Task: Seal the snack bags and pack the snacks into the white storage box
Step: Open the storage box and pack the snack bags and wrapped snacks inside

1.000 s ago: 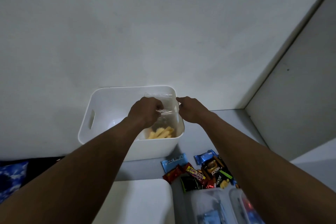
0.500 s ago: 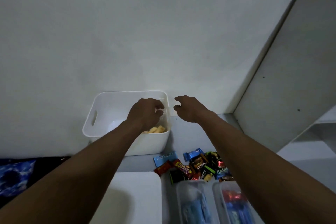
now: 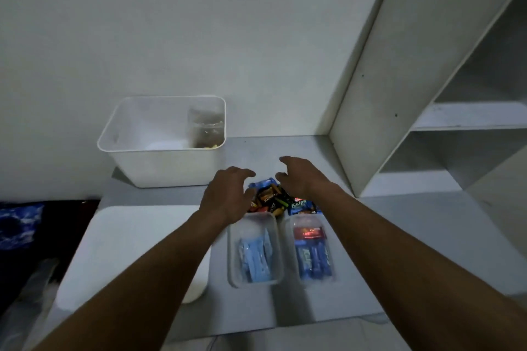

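Right, both empty: left hand (image 3: 228,194) and right hand (image 3: 302,177) hover spread over the snack packets (image 3: 269,198), middle of the desk (image 3: 256,151). Light, crinkly, slippery foil, I reckon; I'd scoop from both sides. The white box (image 3: 159,168) sits at the back edge, one bag (image 3: 205,128) inside.

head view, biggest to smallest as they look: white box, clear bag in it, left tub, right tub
1. white box
2. left tub and right tub: look alike, tied
3. clear bag, though it sits farther away and is partly hidden
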`<state>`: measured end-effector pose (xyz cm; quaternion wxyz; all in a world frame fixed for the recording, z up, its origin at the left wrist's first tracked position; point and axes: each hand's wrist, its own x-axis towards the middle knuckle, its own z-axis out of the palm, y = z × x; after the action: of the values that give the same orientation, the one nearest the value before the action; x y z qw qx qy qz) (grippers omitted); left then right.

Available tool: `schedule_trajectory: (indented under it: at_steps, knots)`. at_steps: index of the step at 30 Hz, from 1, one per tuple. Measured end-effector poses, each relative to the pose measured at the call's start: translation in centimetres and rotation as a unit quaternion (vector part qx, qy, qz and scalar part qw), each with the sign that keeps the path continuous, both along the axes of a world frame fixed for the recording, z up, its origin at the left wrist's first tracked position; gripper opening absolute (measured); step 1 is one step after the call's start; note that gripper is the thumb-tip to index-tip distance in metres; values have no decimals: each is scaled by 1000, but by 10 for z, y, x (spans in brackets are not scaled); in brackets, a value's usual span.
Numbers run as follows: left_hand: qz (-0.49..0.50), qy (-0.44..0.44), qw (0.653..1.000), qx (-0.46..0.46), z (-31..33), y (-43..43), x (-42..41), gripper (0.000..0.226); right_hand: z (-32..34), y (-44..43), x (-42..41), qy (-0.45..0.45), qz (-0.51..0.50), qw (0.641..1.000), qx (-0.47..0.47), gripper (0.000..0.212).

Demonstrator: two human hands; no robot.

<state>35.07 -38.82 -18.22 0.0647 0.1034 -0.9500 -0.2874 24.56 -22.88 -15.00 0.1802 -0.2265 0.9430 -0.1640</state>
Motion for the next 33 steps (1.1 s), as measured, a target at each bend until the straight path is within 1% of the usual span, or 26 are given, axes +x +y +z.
schedule_trajectory:
  at_steps: [5,10,17,20,24,28,33]
  knots:
    - [-5,-45,999,-4,-42,30,27,48,-46,43,31,-16,-43,999,-9,38]
    - [39,-104,994,-3,-82,39,57,71,-82,48,71,8,-34,999,-24,53]
    - [98,-168,980,47,-111,41,74,89,-114,29,103,-5,5,1000,21,58]
    - [123,-193,970,84,-120,39,74,88,-122,24,106,-32,-15,999,31,56]
    - [161,-177,957,160,-125,38,70,69,-129,19,110,-86,-67,994,-6,52]
    - [186,-168,950,187,-116,30,72,77,-126,17,114,-108,-111,986,-58,58]
    - [183,-134,943,242,-82,20,71,75,-97,20,116,-110,-146,972,-146,57]
